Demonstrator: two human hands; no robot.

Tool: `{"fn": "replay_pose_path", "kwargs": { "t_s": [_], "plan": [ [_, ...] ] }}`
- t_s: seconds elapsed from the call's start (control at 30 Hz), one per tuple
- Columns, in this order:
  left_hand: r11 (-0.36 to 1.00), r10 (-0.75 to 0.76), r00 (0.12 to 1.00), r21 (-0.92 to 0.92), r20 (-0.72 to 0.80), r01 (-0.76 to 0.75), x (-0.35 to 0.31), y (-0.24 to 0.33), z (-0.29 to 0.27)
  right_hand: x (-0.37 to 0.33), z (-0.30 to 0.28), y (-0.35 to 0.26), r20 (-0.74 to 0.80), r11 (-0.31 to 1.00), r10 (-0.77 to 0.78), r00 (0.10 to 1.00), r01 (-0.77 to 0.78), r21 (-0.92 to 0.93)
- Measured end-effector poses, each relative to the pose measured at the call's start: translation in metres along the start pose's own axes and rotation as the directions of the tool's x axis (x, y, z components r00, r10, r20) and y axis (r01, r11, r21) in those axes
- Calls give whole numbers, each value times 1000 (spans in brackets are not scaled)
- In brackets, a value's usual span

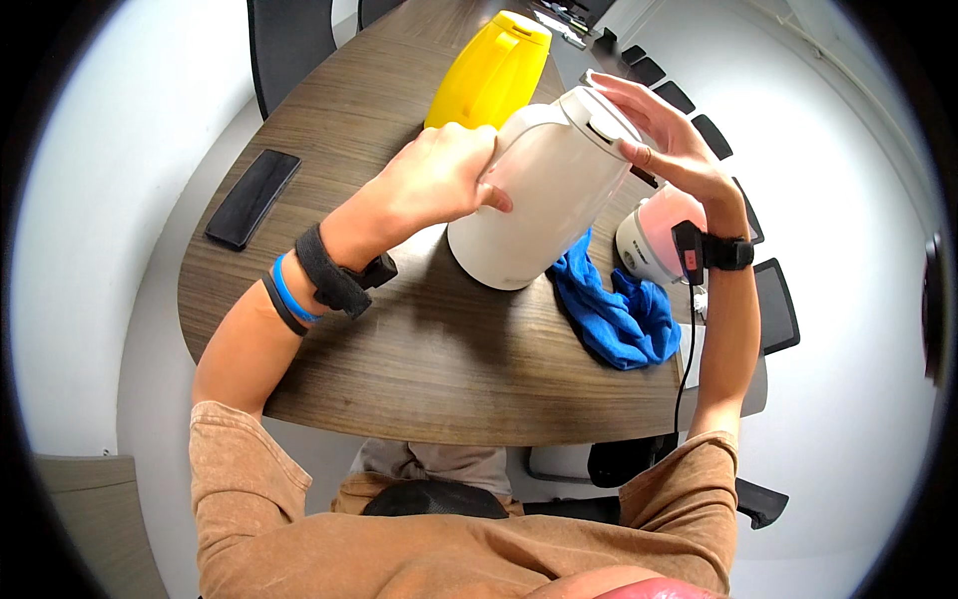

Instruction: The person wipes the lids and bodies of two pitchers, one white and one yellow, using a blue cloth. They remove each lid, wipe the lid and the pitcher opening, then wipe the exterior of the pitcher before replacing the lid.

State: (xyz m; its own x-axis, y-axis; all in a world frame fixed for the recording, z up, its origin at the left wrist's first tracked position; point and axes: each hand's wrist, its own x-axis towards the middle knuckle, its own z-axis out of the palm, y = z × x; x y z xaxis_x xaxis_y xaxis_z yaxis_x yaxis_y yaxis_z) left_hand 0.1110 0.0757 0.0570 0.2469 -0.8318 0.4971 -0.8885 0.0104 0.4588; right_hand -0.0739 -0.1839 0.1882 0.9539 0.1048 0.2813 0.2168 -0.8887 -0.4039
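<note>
Two hands are on one white kettle (544,190), which stands tilted on the wooden counter (419,349), its base edge resting just beside a crumpled blue cloth (614,314). Chief risk, in my judgement: the kettle is off its flat base, so a slip of either hand could let it roll toward the cloth or knock the pink-topped white appliance (654,235) close behind it; the black cable (684,369) hanging off the counter edge near my right forearm could also snag and drag something. My left hand (439,180) is curled shut around the kettle's handle, fingers wrapped, thumb lying against the body. My right hand (664,135) is spread open, fingers extended over the lid and upper rim, touching the top rather than clamping it; whether it presses a catch I cannot tell. Both wrists carry black straps. A yellow kettle (489,70) stands upright behind the white one, close but apart from my hands. A flat black device (252,198) lies well apart at the left.
</note>
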Motion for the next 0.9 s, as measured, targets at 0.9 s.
{"fn": "replay_pose_path", "kwargs": {
  "t_s": [0.9],
  "plan": [
    [997, -79, 993, 6, 92, 79, -1, 9, -11, -39, 119, -29, -553, 944, -65, 831, -129, -304]
  ]
}}
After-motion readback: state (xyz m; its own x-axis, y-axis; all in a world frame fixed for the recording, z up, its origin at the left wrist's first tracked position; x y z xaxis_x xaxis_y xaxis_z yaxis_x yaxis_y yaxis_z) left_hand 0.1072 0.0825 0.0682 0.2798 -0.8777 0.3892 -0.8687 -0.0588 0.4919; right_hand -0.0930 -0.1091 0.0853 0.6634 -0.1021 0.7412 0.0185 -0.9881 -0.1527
